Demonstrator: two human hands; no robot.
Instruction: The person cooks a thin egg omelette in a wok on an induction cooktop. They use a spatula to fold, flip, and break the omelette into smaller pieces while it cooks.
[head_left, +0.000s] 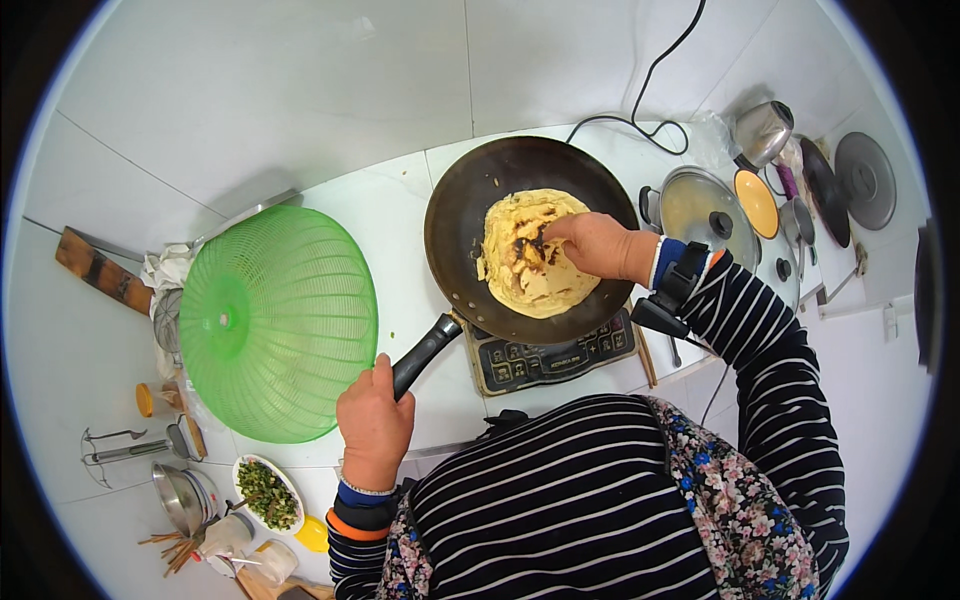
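Observation:
My left hand (375, 421) is wrapped around the black handle (426, 355) of a dark wok (457, 225). The wok sits on an induction cooker (555, 358) whose button panel shows below the rim. Inside lies a round yellow flatbread (534, 289), browned in dark patches around its middle. Over the flatbread's right side is my right hand (600, 246), its fingertips at the browned middle. The fingers' undersides are hidden, so I cannot tell whether they pinch the bread or only touch it.
A green mesh food cover (300, 322) stands close left of my left hand. Chopped greens (264, 491) fill an oval plate at lower left. Right of the wok are a glass-lidded pot (701, 214), a yellow bowl (756, 204) and chopsticks (645, 358). A black cable (634, 120) runs behind.

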